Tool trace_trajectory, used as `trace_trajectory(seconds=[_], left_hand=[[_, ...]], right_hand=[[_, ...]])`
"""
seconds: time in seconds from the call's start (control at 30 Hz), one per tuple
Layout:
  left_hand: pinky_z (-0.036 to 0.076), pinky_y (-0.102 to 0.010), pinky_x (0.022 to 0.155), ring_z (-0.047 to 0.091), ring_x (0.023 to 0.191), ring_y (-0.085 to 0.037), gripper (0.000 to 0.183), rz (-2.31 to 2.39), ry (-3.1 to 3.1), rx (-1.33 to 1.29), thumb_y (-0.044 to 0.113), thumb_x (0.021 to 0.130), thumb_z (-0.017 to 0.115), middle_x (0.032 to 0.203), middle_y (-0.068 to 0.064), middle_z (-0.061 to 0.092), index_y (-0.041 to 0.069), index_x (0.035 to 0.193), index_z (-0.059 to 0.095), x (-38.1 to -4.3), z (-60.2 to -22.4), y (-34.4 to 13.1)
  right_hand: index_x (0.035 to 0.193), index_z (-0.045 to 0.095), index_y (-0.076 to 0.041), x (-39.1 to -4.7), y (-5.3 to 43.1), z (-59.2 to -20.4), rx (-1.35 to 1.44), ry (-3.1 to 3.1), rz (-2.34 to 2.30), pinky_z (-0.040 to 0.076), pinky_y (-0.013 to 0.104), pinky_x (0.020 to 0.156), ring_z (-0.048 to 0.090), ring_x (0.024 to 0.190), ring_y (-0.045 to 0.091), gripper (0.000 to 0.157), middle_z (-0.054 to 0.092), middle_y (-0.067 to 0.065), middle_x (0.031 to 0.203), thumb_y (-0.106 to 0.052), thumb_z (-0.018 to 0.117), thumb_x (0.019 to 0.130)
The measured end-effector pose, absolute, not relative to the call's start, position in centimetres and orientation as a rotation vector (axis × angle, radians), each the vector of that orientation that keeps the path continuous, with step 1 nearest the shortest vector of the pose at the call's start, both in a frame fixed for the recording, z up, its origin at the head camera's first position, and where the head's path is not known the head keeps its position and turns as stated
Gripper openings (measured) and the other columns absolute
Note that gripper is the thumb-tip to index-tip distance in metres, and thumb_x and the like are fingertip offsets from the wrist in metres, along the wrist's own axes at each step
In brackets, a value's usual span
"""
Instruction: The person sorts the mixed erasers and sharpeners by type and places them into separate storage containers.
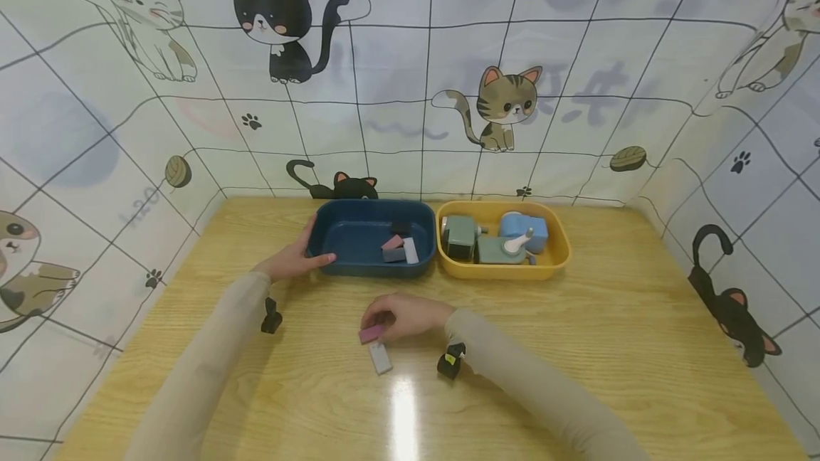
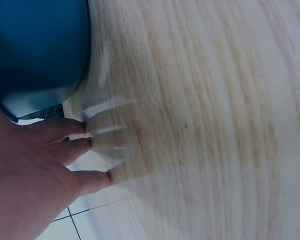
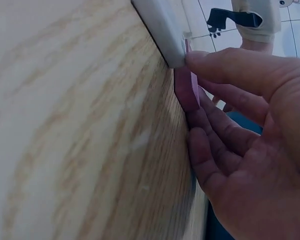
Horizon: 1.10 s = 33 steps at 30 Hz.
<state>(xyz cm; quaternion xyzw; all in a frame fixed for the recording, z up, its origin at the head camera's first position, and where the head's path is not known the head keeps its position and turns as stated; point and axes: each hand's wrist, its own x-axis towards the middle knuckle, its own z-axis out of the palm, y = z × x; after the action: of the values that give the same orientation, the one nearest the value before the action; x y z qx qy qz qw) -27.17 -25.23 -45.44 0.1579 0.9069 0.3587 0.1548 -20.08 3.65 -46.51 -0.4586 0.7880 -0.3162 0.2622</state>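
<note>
My right hand (image 1: 406,316) pinches a small pink rectangular block (image 1: 371,334) low over the table, thumb on one side and fingers behind it. Right beside that block a white block (image 1: 381,358) lies flat; in the right wrist view the white block (image 3: 162,32) overlaps the pink one near the thumb tip. My left hand (image 1: 296,256) is at the left end of a dark blue bin (image 1: 378,269), its thumb stretched along the front rim. The left wrist view shows its other fingers (image 2: 92,181) straight, tips at the tabletop beside the bin.
Inside the blue bin lie several small blocks, among them a grey one (image 1: 393,255), a white one (image 1: 411,250) and a black one (image 1: 401,228). A yellow bin (image 1: 506,272) adjoins it, holding grey-green and blue devices, one with a pale crank-like handle. A cat-print tiled cloth rises behind.
</note>
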Motion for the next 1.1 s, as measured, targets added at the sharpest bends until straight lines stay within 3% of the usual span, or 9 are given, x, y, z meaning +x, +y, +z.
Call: trace_trajectory(seconds=[0.33,0.7,1.1], left_hand=[[0.017,-0.062,0.108,0.011,0.140,-0.049,0.105,1.041,2.586,0.463,0.050,0.092,0.061,0.158,-0.023,-0.009,0.017,0.153,-0.019,-27.1,-45.6,-25.2],[0.018,-0.061,0.108,0.014,0.140,-0.047,0.107,1.042,2.585,0.442,0.052,0.090,0.061,0.159,-0.020,-0.009,0.019,0.153,-0.019,-27.1,-45.5,-25.3],[0.019,-0.061,0.108,0.015,0.139,-0.048,0.107,1.050,2.583,0.440,0.052,0.090,0.062,0.158,-0.021,-0.009,0.020,0.153,-0.019,-27.2,-45.6,-25.3]], right_hand=[[0.120,0.066,-0.015,-20.5,4.1,-46.8,-1.251,2.082,-0.835,0.040,0.023,0.093,0.052,0.102,0.007,0.037,0.059,-0.006,0.112,-0.005,0.071,0.085],[0.108,0.069,-0.013,-19.4,2.6,-46.3,-1.310,2.292,-0.752,0.041,0.018,0.078,0.053,0.088,0.009,0.029,0.060,-0.003,0.099,-0.029,0.076,0.085],[0.096,0.068,-0.013,-18.5,1.3,-46.3,-1.206,2.374,-0.735,0.042,0.016,0.071,0.050,0.081,0.007,0.022,0.056,-0.005,0.090,-0.022,0.079,0.080]])
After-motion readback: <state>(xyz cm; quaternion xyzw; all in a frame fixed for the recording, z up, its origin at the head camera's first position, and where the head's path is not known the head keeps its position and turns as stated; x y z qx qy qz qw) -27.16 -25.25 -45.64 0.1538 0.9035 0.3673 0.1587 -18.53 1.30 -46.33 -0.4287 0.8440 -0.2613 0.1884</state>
